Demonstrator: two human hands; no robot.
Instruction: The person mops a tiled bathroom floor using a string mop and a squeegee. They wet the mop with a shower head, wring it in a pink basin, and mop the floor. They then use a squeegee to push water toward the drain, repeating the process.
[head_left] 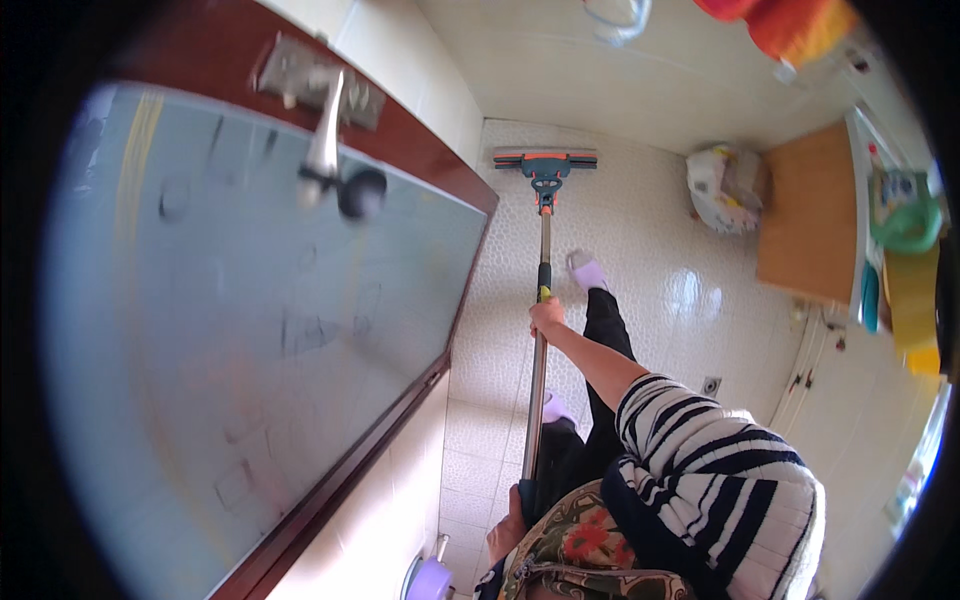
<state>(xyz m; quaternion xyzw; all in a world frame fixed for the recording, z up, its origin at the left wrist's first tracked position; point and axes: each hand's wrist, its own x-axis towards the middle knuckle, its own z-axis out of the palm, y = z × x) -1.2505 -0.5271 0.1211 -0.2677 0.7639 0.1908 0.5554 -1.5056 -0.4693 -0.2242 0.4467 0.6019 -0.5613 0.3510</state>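
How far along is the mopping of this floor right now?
Done: the tiled floor shines near the cabinet, perhaps already wet. In hand: the right hand and the left hand grip the mop handle, and the mop head is by the far wall. How much remains cannot be told.

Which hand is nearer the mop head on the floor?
The right hand. It grips the mop handle partway down, closer to the mop head. The left hand holds the handle's top end near the body, farthest from the head.
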